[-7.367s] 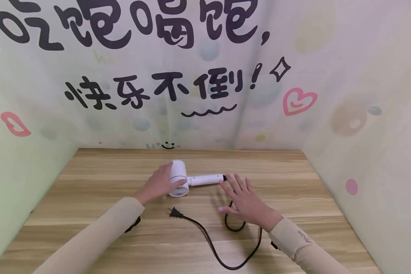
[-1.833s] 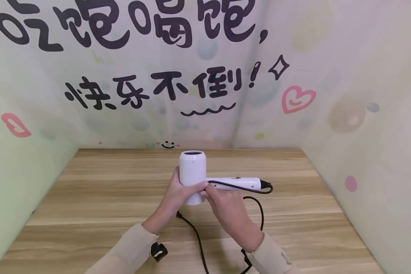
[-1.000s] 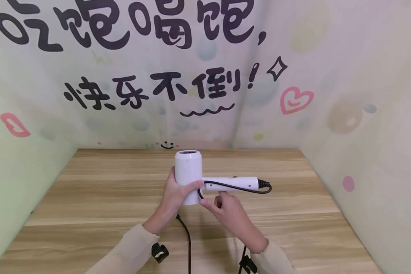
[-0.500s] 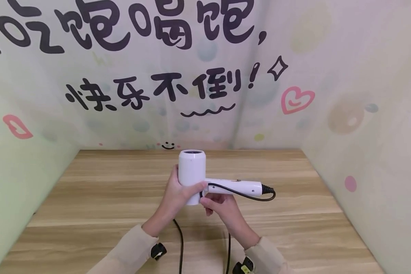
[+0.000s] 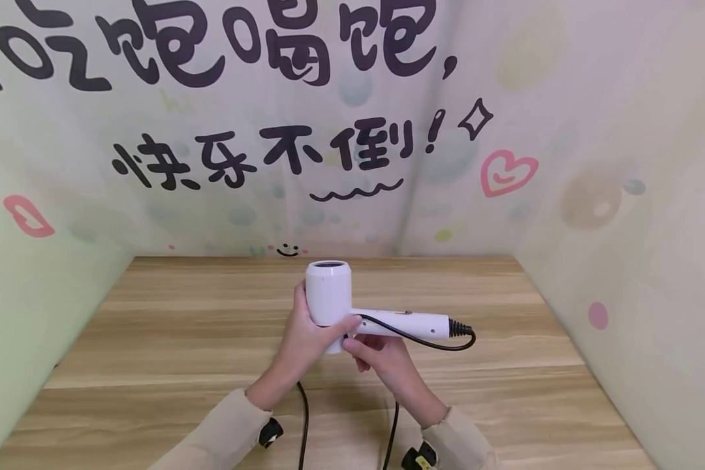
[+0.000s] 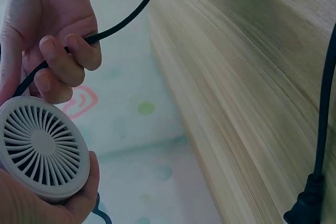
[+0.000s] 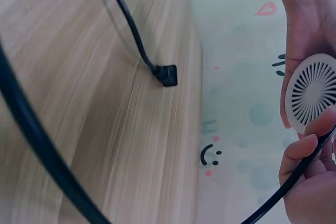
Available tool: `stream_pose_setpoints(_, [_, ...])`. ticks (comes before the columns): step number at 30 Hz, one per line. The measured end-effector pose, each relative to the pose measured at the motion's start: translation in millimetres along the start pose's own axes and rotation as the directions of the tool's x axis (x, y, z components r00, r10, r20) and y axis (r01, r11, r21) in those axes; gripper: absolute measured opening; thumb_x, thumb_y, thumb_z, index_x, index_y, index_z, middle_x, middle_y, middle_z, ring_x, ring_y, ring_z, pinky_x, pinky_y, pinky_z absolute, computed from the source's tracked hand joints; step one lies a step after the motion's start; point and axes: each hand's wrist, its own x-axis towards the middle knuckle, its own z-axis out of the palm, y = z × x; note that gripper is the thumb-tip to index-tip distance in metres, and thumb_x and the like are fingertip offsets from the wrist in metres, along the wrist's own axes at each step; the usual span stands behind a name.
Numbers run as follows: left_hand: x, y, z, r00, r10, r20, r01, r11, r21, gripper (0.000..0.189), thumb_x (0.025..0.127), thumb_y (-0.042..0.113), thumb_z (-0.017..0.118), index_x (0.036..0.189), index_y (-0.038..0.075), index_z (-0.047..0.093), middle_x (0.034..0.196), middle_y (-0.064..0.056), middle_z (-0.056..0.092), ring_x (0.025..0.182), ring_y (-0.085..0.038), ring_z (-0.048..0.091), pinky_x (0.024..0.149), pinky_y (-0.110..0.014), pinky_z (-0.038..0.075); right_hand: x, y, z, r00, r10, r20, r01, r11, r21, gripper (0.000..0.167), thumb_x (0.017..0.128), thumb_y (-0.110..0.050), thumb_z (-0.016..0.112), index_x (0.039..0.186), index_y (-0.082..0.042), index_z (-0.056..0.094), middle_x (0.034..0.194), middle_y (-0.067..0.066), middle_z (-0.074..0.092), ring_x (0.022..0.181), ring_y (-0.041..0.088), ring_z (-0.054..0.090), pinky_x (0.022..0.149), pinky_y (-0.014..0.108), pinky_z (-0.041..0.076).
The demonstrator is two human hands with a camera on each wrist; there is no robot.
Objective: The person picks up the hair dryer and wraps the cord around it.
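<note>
Glossy white cylindrical hair dryer (image 5: 329,295), round slatted white grille (image 6: 43,142); held above wood-grain table (image 5: 182,326). Left hand (image 5: 301,341) grips it; right hand (image 5: 395,369) pinches thin black cord (image 7: 294,178). Head view: grille hidden, cord cut off below.

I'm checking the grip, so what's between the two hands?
Left wrist view: the dryer's round vent lies between the left hand and the right hand, which holds black cord.

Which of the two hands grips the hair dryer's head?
The left hand: it encircles the hair dryer's head, while the right hand holds the black cord.
</note>
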Motion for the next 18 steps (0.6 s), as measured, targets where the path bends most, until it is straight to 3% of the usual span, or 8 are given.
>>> stream_pose_setpoints(12, [-0.4, -1.2, -4.2, 1.000, 0.005, 0.012, -0.005, 1.000, 0.009, 0.090, 0.070, 0.024, 0.082, 0.140, 0.016, 0.025, 0.114, -0.009, 0.054, 0.094, -0.024, 0.056, 0.076, -0.033, 0.050, 3.1, 7, -9, 0.987, -0.154, 0.039, 0.159, 0.965, -0.208, 0.015, 0.089, -0.017, 0.062, 0.092, -0.003, 0.059, 0.064, 0.003, 0.049, 0.058, 0.010, 0.045, 0.051, 0.019, 0.036])
stream_pose_setpoints(15, [-0.3, -1.9, -4.7, 1.000, 0.003, 0.022, -0.003, 1.000, -0.001, 0.090, 0.070, 0.022, 0.081, 0.140, 0.016, 0.025, 0.115, -0.010, 0.054, 0.096, -0.025, 0.056, 0.077, -0.034, 0.050, 3.1, 7, -11, 0.987, -0.160, 0.024, 0.161, 0.955, -0.248, 0.017, 0.089, -0.019, 0.062, 0.099, -0.005, 0.062, 0.069, 0.003, 0.051, 0.061, 0.008, 0.046, 0.055, 0.020, 0.039])
stream_pose_setpoints(18, [0.2, -3.0, -5.1, 0.999, 0.001, 0.040, -0.001, 1.000, -0.008, 0.089, 0.071, 0.021, 0.081, 0.140, 0.016, 0.025, 0.115, -0.010, 0.054, 0.097, -0.025, 0.056, 0.077, -0.035, 0.051, 3.2, 8, -13, 0.984, -0.175, 0.003, 0.170, 0.951, -0.260, 0.023, 0.088, -0.017, 0.063, 0.108, -0.005, 0.063, 0.084, 0.007, 0.063, 0.074, 0.002, 0.053, 0.066, 0.020, 0.048])
